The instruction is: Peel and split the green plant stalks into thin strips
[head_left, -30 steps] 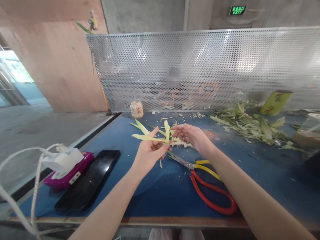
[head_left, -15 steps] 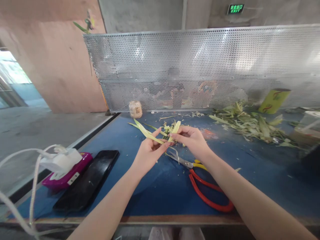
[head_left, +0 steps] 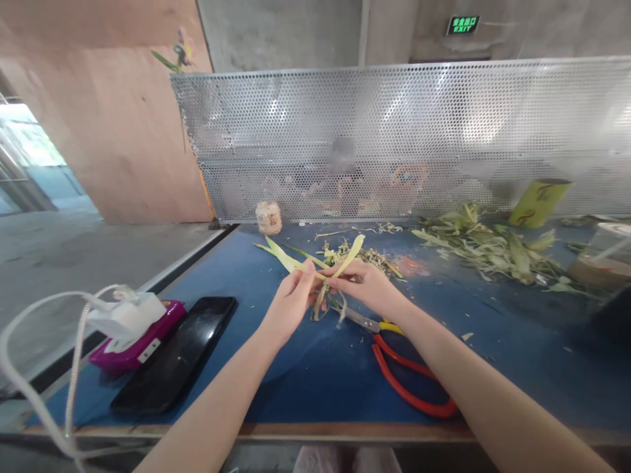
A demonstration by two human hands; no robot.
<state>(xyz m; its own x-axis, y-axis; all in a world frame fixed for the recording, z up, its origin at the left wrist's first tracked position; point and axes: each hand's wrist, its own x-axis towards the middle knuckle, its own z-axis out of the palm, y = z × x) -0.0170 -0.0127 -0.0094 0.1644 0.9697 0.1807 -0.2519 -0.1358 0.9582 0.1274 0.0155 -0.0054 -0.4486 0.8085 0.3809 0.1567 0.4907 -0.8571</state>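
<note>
My left hand (head_left: 290,299) is closed around the base of a small plant with long pale green leaves (head_left: 280,255), which fan out to the upper left. My right hand (head_left: 367,284) pinches the same plant near its base, and one yellowish leaf (head_left: 353,248) sticks up past its fingers. Brownish strips (head_left: 319,306) dangle below the fingertips. Just beneath the hands lie scissors (head_left: 411,394) with red handles, their blades pointing to the upper left and partly hidden. Behind the hands is a heap of roots and trimmings (head_left: 379,260).
A black phone (head_left: 177,355) and a purple power strip (head_left: 133,351) with white plugs lie at left. A wrapped pot-shaped block (head_left: 269,218) stands behind. At right are a leaf pile (head_left: 493,246), a yellow-green can (head_left: 539,203) and a plastic container (head_left: 608,253). A perforated metal screen (head_left: 315,144) closes the back.
Both hands have turned and shifted slightly, and the right has dropped a little. The brownish strips now hang below the fingers, and more of the trimmings heap shows behind.
</note>
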